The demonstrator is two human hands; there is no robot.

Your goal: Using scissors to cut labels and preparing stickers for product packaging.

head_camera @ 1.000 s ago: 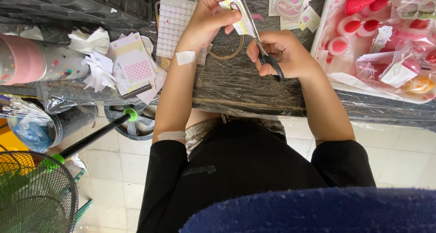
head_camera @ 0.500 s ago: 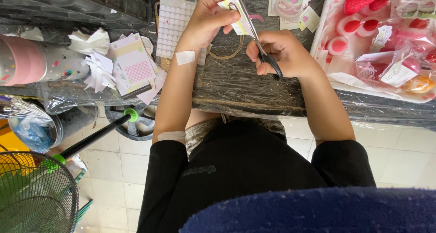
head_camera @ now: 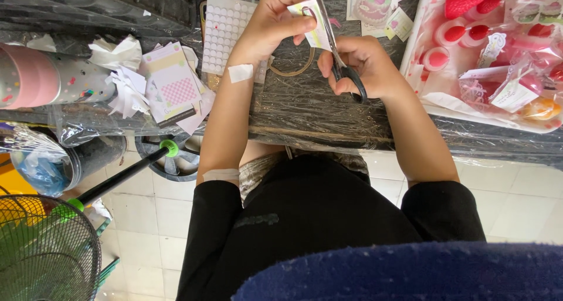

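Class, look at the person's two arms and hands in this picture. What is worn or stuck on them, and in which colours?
Both forearms are bare below black sleeves pushed up near the elbows. The left hand has a small white plaster at the wrist, and a second pale plaster sits on that forearm by the sleeve edge. The right hand shows no plaster. No rings, watch or gloves show.

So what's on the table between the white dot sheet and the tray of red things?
In the head view, both hands, left hand holding a paper cutout, right hand working scissors.
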